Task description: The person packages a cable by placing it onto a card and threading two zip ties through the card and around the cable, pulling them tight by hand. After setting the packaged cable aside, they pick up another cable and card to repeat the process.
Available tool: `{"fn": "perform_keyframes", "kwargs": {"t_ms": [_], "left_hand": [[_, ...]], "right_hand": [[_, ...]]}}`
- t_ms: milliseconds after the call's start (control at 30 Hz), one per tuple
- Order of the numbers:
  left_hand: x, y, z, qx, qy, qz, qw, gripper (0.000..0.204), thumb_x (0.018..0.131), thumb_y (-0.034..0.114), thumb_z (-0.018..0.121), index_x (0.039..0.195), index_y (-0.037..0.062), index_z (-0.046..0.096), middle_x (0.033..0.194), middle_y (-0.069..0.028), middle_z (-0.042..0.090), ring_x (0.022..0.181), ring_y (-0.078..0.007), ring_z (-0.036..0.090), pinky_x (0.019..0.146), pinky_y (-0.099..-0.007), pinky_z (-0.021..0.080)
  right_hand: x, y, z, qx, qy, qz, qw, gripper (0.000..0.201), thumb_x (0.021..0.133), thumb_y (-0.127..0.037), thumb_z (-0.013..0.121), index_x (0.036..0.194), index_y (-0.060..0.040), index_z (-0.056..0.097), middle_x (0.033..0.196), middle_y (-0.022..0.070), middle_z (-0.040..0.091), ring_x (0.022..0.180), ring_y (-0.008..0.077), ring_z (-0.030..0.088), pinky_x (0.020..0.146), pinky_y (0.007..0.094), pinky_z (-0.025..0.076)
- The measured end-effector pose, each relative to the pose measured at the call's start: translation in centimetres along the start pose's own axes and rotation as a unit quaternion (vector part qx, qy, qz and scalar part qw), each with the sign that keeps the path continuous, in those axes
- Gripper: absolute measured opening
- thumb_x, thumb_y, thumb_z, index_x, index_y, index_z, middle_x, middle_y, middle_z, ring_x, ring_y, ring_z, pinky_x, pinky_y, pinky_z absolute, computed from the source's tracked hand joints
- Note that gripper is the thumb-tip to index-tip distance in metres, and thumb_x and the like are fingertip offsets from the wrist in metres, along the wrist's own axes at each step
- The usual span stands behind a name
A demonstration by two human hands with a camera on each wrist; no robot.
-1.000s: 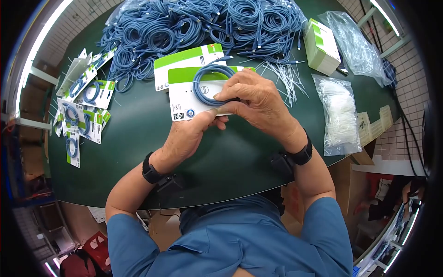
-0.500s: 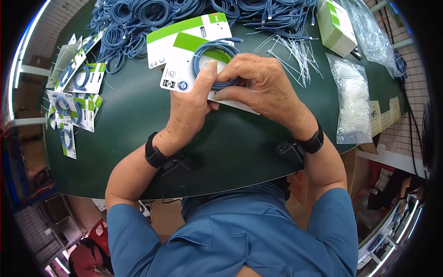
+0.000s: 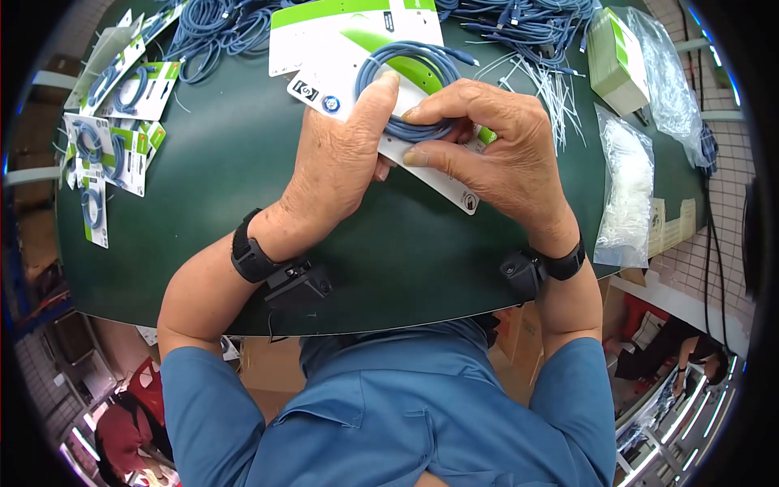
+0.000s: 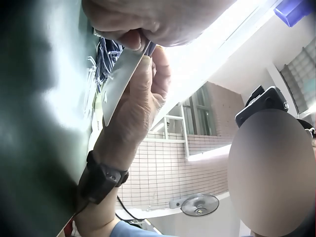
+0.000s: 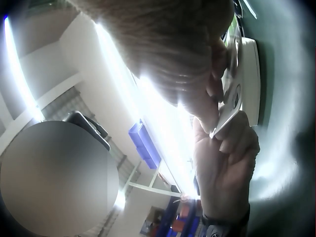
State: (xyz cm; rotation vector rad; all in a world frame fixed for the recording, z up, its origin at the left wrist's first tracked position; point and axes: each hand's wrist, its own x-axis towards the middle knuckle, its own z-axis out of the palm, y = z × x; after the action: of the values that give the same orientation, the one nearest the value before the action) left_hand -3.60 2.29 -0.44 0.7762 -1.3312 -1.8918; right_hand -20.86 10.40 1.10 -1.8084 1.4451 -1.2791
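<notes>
A blue coiled cable (image 3: 369,75) lies against a white and green packaging card (image 3: 450,188), which is tilted over the table. My left hand (image 3: 337,158) grips the card, its thumb pressing the coil's left side and the other fingers mostly behind. On the coil's lower right, my right hand (image 3: 507,150) has its forefinger at the cable and its thumb tip on the card's face. The left wrist view has the card (image 4: 118,84) edge-on beside the right hand (image 4: 136,111). In the right wrist view the left hand (image 5: 227,163) holds the card's edge (image 5: 229,116).
Behind the held card lies a stack of similar cards (image 3: 312,36). Loose coiled cables (image 3: 215,24) and white cable ties (image 3: 556,101) lie at the back. Carded cables (image 3: 134,89) are piled at left. At right are a card stack (image 3: 617,61) and a bag of ties (image 3: 625,187).
The card and coil have turned clockwise, the card's right end now pointing down toward me. My left thumb has moved up onto the coil. The table scene has shifted upward in view.
</notes>
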Motion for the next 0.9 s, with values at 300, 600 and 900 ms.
{"fn": "perform_keyframes", "kwargs": {"t_ms": [300, 600, 900], "left_hand": [[0.0, -0.5, -0.6, 0.077, 0.038, 0.018, 0.996, 0.023, 0.103, 0.017, 0.056, 0.113, -0.0017, 0.065, 0.086, -0.0050, 0.068, 0.057, -0.0088, 0.060, 0.043, -0.0241, 0.045], [0.8, -0.8, -0.2, 0.037, 0.063, 0.082, 0.994, 0.022, 0.102, 0.014, 0.060, 0.119, -0.0012, 0.061, 0.089, -0.0046, 0.067, 0.057, -0.0085, 0.059, 0.042, -0.0260, 0.042], [1.7, 0.5, -1.7, 0.055, 0.100, 0.075, 0.991, 0.019, 0.103, 0.014, 0.061, 0.117, 0.0012, 0.060, 0.089, -0.0044, 0.066, 0.056, -0.0064, 0.056, 0.039, -0.0218, 0.038]], "right_hand": [[-0.2, 0.3, 1.1, 0.003, 0.013, -0.017, 1.000, 0.028, 0.076, -0.003, 0.090, 0.101, -0.0038, 0.079, 0.099, 0.0061, 0.077, 0.079, 0.0115, 0.070, 0.068, 0.0253, 0.056], [0.3, 0.1, 0.5, -0.058, 0.085, -0.121, 0.987, 0.025, 0.077, 0.002, 0.087, 0.100, -0.0032, 0.078, 0.099, 0.0085, 0.075, 0.080, 0.0164, 0.072, 0.070, 0.0276, 0.059], [0.2, 5.2, -8.1, -0.293, 0.150, 0.119, 0.937, 0.013, 0.082, -0.009, 0.083, 0.089, -0.0006, 0.076, 0.085, 0.0103, 0.074, 0.069, 0.0212, 0.069, 0.065, 0.0334, 0.056]]}}
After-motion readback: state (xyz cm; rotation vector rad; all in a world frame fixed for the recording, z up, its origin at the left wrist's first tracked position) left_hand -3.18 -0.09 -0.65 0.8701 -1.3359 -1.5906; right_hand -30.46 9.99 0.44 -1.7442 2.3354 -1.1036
